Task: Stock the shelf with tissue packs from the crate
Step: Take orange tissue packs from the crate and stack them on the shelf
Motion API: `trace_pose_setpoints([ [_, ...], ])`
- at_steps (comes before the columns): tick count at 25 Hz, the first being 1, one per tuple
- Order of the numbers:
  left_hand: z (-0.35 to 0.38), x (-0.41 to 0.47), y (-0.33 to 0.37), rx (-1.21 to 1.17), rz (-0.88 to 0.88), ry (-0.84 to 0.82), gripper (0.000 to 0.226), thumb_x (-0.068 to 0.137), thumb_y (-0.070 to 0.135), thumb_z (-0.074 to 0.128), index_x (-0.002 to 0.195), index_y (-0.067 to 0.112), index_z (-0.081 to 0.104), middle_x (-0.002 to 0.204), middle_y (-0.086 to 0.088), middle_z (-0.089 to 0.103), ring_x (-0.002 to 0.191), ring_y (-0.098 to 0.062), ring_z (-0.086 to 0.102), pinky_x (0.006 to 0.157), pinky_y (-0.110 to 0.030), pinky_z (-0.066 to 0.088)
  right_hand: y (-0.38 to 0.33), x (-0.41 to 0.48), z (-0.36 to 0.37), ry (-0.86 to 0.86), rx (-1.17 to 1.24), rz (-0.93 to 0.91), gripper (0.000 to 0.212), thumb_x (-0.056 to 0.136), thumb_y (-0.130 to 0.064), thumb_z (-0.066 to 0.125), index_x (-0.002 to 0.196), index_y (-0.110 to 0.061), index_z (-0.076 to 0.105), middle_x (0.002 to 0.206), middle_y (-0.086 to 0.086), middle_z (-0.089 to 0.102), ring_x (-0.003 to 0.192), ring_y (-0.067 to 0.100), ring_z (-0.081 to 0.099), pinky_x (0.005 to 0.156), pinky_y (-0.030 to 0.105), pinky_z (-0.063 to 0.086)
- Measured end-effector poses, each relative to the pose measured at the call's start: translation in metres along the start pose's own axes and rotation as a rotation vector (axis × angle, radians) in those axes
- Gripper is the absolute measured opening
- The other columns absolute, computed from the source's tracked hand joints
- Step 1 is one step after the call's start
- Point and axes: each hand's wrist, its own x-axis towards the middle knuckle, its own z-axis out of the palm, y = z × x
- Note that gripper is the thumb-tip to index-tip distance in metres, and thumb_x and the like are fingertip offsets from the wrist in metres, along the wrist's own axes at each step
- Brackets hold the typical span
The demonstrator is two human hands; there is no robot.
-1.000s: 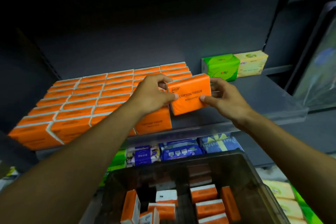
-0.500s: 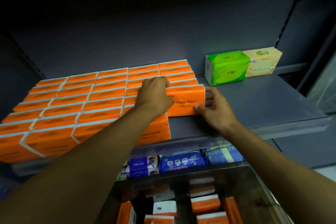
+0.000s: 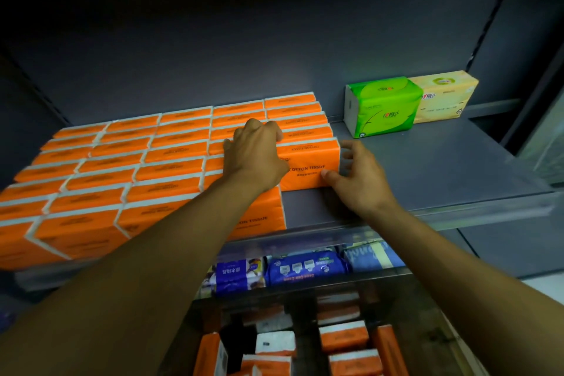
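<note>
Both bare forearms extend forward and upward, converging toward the centre. The left hand [image 3: 256, 156] lies palm down with knuckles raised, its fingers curled over the top of the orange tissue pack [image 3: 314, 159]. The right hand [image 3: 361, 183] is positioned at that pack's right end: thumb on the front face, fingers bent and slightly spread along the end.
</note>
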Motion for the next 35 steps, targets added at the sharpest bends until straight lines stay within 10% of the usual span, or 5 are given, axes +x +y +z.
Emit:
trace_pose_setpoints([
  [10, -0.033, -0.134, 0.017, -0.482, 0.378, 0.415, 0.005, 0.085, 0.009, 0.066, 0.086, 0.013, 0.068, 0.083, 0.003, 0.066, 0.076, -0.009, 0.06, 0.069, -0.026, 0.049, -0.034, -0.115, -0.051, 0.055, 0.096, -0.314, 0.013, 0.086, -0.007, 0.068, 0.083, -0.019, 0.063, 0.075, -0.006, 0.065, 0.069, 0.009, 0.061, 0.064, 0.019, 0.051],
  [22, 0.103, -0.293, -0.08, -0.28, -0.014, -0.497, 0.037, 0.077, 0.028, 0.078, 0.112, 0.02, 0.069, 0.113, -0.001, 0.07, 0.107, -0.018, 0.064, 0.089, -0.025, 0.048, 0.081, -0.248, 0.059, -0.579, -0.11, 0.023, 0.033, 0.078, -0.02, 0.077, 0.11, -0.02, 0.066, 0.108, -0.001, 0.067, 0.097, 0.013, 0.062, 0.087, 0.029, 0.049],
  [29, 0.147, -0.326, -0.095, -0.18, -0.041, -0.745, 0.032, 0.081, 0.025, 0.073, 0.111, 0.019, 0.065, 0.111, -0.002, 0.067, 0.103, -0.021, 0.062, 0.085, -0.033, 0.051, 0.137, -0.297, 0.115, -0.776, -0.129, 0.285, 0.021, 0.077, -0.03, 0.077, 0.088, -0.027, 0.059, 0.098, -0.002, 0.068, 0.095, 0.02, 0.064, 0.087, 0.034, 0.052],
  [35, 0.16, -0.337, -0.097, -0.083, -0.039, -0.847, 0.048, 0.085, 0.026, 0.072, 0.13, 0.022, 0.055, 0.133, -0.004, 0.057, 0.116, -0.025, 0.057, 0.09, -0.034, 0.047, 0.169, -0.32, 0.138, -0.944, -0.259, 0.436, 0.052, 0.08, -0.02, 0.079, 0.126, -0.013, 0.055, 0.115, 0.003, 0.064, 0.109, 0.021, 0.062, 0.091, 0.033, 0.05],
])
